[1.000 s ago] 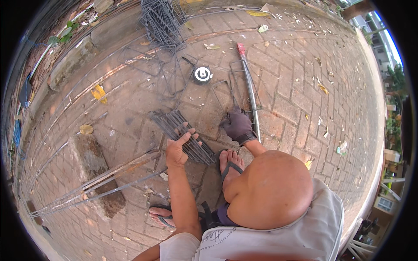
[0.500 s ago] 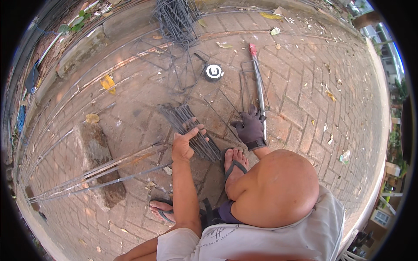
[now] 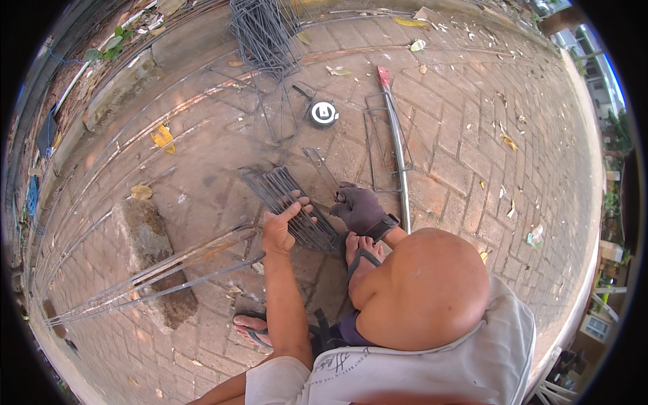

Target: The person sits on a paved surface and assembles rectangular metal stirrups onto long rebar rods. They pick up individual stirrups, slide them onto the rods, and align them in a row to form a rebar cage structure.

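My bare left hand is wrapped round a stack of thin rectangular steel rebar stirrups, held tilted just above the paving in front of my feet. To the right of it, my right hand wears a dark glove. Its fingers are closed on a single rebar stirrup, whose far end points away from me, close beside the stack. The fingertips of the glove are partly hidden. Another stirrup lies against a long silver bar with a red end, right of the glove.
A tangled pile of stirrups lies at the far side, with a round black-and-white tape measure nearer. At left, long steel rods rest across a rough concrete block. My sandalled feet stand close to the stack.
My right hand has moved left, toward the stack, and its fingers have curled in. The single stirrup has shifted left with it. My left hand keeps its grip.
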`<state>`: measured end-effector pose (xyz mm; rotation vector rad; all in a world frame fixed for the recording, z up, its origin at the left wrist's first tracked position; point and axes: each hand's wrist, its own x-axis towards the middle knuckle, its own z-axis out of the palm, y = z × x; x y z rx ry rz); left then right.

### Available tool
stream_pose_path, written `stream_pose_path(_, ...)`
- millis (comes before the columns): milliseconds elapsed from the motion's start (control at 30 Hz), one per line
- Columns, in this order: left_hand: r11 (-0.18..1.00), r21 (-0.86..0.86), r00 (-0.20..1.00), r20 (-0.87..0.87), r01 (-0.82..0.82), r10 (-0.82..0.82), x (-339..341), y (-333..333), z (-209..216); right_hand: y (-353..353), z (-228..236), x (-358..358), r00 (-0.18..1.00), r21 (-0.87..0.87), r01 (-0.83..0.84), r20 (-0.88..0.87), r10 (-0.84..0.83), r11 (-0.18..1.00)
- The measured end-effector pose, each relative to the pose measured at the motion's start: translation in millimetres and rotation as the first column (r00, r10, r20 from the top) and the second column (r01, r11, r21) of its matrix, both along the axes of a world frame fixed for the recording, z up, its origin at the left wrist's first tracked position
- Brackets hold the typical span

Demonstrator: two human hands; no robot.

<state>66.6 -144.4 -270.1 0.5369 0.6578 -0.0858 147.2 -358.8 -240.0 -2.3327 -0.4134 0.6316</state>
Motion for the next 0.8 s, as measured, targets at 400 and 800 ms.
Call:
stream_pose_path(400, 0.998, 0.047, 1.000, 0.000, 0.029, -0.029, 4, -4, 4, -29, -12, 58, 0.921, -0.278, 0.279, 0.348, -0.175, 0.919)
stream_pose_path(800, 0.998, 0.057, 0.998, 0.063, 0.003, -0.007, 11, -17, 4, -46, -23, 84, 0.963, -0.461, 0.260, 0.194, -0.189, 0.848)
